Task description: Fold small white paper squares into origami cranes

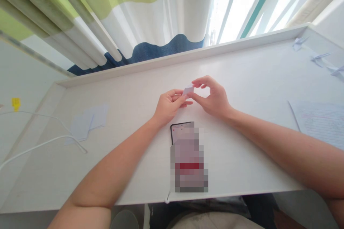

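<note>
A small folded piece of white paper (189, 90) is held above the middle of the white desk. My left hand (169, 106) pinches its left side between thumb and fingers. From the right, my right hand (212, 96) has its thumb at the lower edge of the paper and its index fingertip at the upper corner, so the hand is closed on it too. Below both hands lies a phone (172, 134), its screen mostly blurred out by blocks.
Loose white sheets (83, 125) and a white cable (53, 139) lie at the left. At the right rest a lined written sheet (319, 121) and several folded paper pieces (321, 56). A raised rim (185, 54) runs along the back, before the curtain (150, 17).
</note>
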Demonstrator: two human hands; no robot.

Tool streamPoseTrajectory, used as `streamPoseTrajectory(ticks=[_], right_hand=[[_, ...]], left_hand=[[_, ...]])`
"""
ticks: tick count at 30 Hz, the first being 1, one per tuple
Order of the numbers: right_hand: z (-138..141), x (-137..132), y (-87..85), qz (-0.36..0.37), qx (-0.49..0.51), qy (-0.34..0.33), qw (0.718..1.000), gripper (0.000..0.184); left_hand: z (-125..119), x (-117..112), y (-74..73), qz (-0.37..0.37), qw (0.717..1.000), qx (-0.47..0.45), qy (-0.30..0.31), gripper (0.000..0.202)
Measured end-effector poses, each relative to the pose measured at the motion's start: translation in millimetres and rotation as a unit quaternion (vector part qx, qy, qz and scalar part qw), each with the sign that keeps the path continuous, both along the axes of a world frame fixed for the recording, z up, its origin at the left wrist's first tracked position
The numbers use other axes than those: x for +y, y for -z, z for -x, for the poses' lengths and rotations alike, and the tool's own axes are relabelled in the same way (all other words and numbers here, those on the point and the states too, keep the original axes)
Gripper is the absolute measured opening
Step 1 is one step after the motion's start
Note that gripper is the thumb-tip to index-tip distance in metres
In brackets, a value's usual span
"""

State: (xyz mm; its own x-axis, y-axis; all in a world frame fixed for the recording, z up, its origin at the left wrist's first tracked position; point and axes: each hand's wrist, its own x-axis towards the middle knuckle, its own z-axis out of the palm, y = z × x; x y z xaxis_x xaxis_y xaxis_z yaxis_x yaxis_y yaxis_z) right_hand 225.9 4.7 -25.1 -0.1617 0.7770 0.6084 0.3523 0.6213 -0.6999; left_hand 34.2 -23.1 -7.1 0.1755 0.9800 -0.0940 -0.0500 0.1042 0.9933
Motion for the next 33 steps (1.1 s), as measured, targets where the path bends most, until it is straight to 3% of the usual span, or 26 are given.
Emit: streamPoseTrajectory(ticks=[5, 9, 13, 19, 25, 29, 33], right_hand=[[4, -5, -1.2, 0.009, 0.008, 0.008, 1.000, 0.011], [6, -8, -1.7, -0.042, -0.018, -0.012, 0.999, 0.002], [6, -9, -2.9, -0.079, -0.039, -0.016, 0.996, 0.006], [2, -3, 3.5, -0.090, -0.082, -0.007, 0.993, 0.022], [4, -14, 4.3, -0.131, -0.217, 0.012, 0.967, 0.064], [4, -18, 3.4, -0.143, -0.292, 0.019, 0.946, 0.072], [2, -16, 4.9, -0.130, -0.309, 0.011, 0.942, 0.079]], left_hand=[[-1, -2, -1.1, -0.005, 1.000, 0.020, 0.009, 0.043], [-2, -2, -1.2, -0.009, 1.000, 0.009, -0.001, 0.044], [-2, -2, -1.0, -0.010, 1.000, -0.005, -0.011, 0.045], [-4, -2, 3.7, -0.010, 0.999, -0.015, -0.032, 0.047], [-2, 0, 0.4, -0.001, 0.998, -0.052, -0.045, 0.050], [-1, 0, 0.6, -0.004, 0.996, -0.076, -0.054, 0.048], [1, 3, 2.5, 0.003, 0.994, -0.097, -0.057, 0.052]])
